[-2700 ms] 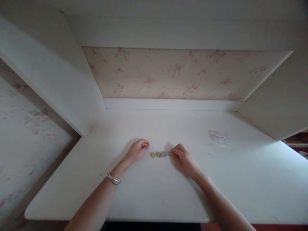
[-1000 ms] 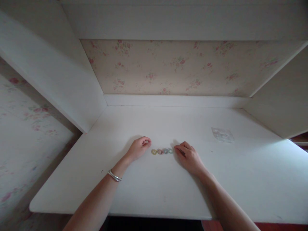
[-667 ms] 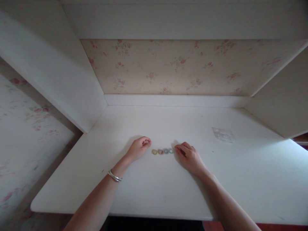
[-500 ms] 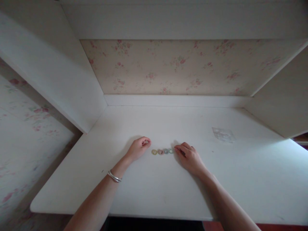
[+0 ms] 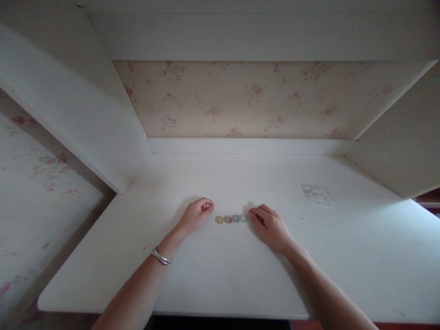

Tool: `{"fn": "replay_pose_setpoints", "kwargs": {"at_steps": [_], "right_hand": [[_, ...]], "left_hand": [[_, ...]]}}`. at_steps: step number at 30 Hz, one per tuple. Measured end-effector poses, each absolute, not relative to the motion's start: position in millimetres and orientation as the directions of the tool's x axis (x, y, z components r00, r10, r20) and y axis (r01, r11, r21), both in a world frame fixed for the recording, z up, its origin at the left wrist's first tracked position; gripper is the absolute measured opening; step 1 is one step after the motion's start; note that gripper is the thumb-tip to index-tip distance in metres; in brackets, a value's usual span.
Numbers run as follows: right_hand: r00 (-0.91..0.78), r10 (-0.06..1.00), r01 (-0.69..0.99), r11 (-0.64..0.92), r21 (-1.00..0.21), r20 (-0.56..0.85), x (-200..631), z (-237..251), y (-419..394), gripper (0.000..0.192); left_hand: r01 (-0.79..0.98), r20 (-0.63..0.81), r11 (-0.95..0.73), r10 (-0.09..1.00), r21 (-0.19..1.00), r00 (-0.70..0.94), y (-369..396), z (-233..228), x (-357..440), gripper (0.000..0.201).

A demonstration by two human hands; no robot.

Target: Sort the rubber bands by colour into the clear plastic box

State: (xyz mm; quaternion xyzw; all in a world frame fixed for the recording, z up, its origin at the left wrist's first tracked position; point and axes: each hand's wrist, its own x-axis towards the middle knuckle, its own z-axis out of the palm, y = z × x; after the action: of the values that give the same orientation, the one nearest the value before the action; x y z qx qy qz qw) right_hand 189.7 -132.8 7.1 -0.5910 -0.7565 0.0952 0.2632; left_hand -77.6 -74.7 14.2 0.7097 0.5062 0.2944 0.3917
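Four small discs lie in a row on the desk (image 5: 227, 284), just below the frame's middle: yellowish (image 5: 219, 220), reddish (image 5: 228, 220), bluish (image 5: 236, 219) and greenish (image 5: 243, 219). Their markings are too blurred to read. Your right hand (image 5: 270, 224) is at the row's right end, fingers curled and bunched; you cannot tell whether the tips touch the greenish disc or pinch anything. Your left hand (image 5: 194, 214) sits above and left of the yellowish disc, fingers curled, thumb near forefinger, their grip unclear. A bracelet (image 5: 161, 256) circles your left wrist. Right of centre lies a clear packet (image 5: 316, 194), its contents indistinct. The bottom edge cuts off both your forearms.
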Motion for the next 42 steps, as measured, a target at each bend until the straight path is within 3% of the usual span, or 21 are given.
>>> {"fn": "replay_pose_setpoints", "kwargs": {"at_steps": [3,8,11,14,18,22,26,29,32,37,42], "right_hand": [[-0.109,0.959,0.882,0.215,-0.419,0.263,211.4,14.1,-123.1,0.032],[0.081,0.949,0.996,-0.066,-0.06,0.304,281.9,28.7,-102.7,0.034],[0.26,0.908,0.956,-0.291,0.047,0.33,326.0,33.7,-96.6,0.047],[0.425,0.858,0.894,-0.448,0.017,0.288,359.2,33.4,-95.0,0.067],[0.506,0.854,0.862,-0.501,-0.073,0.122,380.8,27.6,-94.4,0.086],[0.533,0.844,0.843,-0.524,-0.12,0.06,383.3,19.9,-91.7,0.083],[0.58,0.81,0.812,-0.565,-0.148,0.089,374.8,15.5,-88.1,0.072],[0.563,0.814,0.823,-0.535,-0.19,0.146,353.2,18.8,-87.8,0.068],[0.493,0.838,0.855,-0.416,-0.309,0.234,308.1,25.9,-91.0,0.065],[0.334,0.873,0.836,-0.1,-0.539,0.356,199.3,33.8,-100.4,0.052],[0.166,0.911,0.777,0.115,-0.619,0.377,121.2,36.2,-111.4,0.045]], "left_hand": [[0.483,0.023,-0.177,0.951,0.858,0.308,-74.7,13.3,-77.7,0.028],[0.454,0.015,-0.16,0.952,0.876,0.306,-73.6,11.9,-76.9,0.029],[0.451,0.011,-0.155,0.952,0.879,0.307,-74.1,12.8,-76.4,0.028],[0.452,0.011,-0.16,0.949,0.877,0.315,-74.8,13.6,-76.6,0.029],[0.452,0.022,-0.169,0.95,0.876,0.313,-74.6,12.8,-77.1,0.029],[0.457,0.008,-0.163,0.947,0.874,0.322,-74.6,12.9,-77.4,0.029],[0.451,0.01,-0.162,0.947,0.878,0.322,-74.8,13.3,-77.2,0.029],[0.447,0.032,-0.167,0.955,0.879,0.295,-73.7,12.1,-77.2,0.026],[0.411,0.109,-0.208,0.962,0.888,0.251,-73.3,11.9,-76.6,0.026],[0.348,0.196,-0.263,0.956,0.9,0.217,-82.1,18.9,-71.8,0.054],[0.382,0.307,-0.373,0.925,0.845,0.225,-93.3,25.3,-64.4,0.084]]}}
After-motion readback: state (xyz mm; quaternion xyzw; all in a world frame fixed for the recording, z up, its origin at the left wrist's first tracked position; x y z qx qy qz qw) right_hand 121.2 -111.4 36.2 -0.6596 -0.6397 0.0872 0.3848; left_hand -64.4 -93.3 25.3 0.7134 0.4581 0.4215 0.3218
